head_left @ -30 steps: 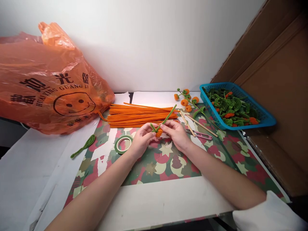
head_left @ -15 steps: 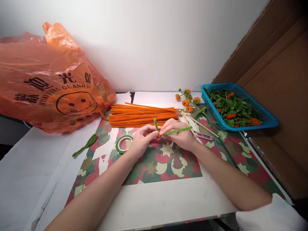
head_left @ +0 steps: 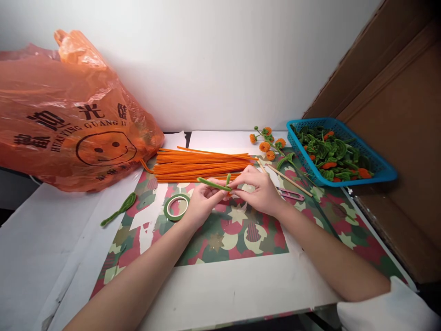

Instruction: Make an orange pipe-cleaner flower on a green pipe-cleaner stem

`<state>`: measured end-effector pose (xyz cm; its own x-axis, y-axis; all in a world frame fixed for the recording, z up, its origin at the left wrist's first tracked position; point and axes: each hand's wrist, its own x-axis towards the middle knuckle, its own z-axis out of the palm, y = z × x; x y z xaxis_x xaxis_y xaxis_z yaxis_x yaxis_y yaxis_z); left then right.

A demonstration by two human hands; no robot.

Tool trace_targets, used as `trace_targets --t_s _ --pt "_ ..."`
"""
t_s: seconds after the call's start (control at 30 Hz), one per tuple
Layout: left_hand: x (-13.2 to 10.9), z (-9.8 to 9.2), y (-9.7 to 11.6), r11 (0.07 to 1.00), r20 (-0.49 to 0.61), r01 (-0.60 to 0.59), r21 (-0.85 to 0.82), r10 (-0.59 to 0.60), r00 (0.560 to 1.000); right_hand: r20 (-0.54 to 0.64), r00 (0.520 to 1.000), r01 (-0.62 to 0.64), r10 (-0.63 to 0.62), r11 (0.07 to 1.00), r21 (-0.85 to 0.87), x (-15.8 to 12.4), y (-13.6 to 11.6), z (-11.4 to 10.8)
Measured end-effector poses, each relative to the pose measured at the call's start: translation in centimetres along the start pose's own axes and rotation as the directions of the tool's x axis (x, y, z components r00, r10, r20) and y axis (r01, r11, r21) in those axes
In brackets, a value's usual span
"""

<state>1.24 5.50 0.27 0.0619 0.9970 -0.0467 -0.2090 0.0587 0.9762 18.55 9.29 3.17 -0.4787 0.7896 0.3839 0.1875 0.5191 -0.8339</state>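
Between the fingertips of both hands is a green pipe cleaner (head_left: 214,184), with one length pointing left and a short end sticking up. A small orange piece shows beneath it, mostly covered by fingers. My left hand (head_left: 204,198) pinches from the left, and my right hand (head_left: 257,189) pinches from the right, fingers closed. Just behind them lies a bundle of orange pipe cleaners (head_left: 200,163). A roll of green tape (head_left: 167,209) lies beside my left hand. Near my right hand are thin wooden sticks (head_left: 291,180) and a pink cutter (head_left: 292,195).
An orange plastic bag (head_left: 79,110) bulges at the left. At the right, a blue basket (head_left: 384,174) holds green and orange pieces, beside a cardboard wall (head_left: 392,101). Orange flowers (head_left: 265,146) lie at the back, and a green leaf (head_left: 120,209) lies at the left.
The long green length has swung from pointing right, across my right hand, to pointing left over my left fingers. Both hands stay close together in about the same place.
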Motion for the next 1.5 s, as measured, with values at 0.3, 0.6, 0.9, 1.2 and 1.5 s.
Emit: trace_targets --t_s 0.3,0.6,0.9,1.2,1.5 --pt "-0.1 0.1 0.0 0.996 -0.026 -0.055 0.074 0.057 0.998 0.034 0.995 0.093 -0.089 0.989 -0.119 -0.2 0.6 0.5" --pt "0.0 0.0 -0.5 0.987 -0.025 -0.144 0.070 0.146 0.989 -0.115 0.983 0.108 -0.142 0.958 -0.264 -0.6 1.3 1.3" --pt "-0.2 0.1 -0.6 0.930 -0.042 -0.252 0.266 0.272 0.961 -0.190 0.973 0.068 -0.128 0.953 -0.295 -0.8 0.9 2.2" --pt "-0.2 -0.3 -0.9 0.932 -0.025 -0.263 0.250 0.278 0.960 -0.194 0.970 0.092 -0.149 0.957 -0.274 -1.1 1.1 2.7" --pt "-0.3 0.2 -0.7 0.825 -0.014 -0.354 0.440 0.400 0.916 -0.227 0.955 0.108 -0.188 0.940 -0.323 -1.4 1.1 2.8"
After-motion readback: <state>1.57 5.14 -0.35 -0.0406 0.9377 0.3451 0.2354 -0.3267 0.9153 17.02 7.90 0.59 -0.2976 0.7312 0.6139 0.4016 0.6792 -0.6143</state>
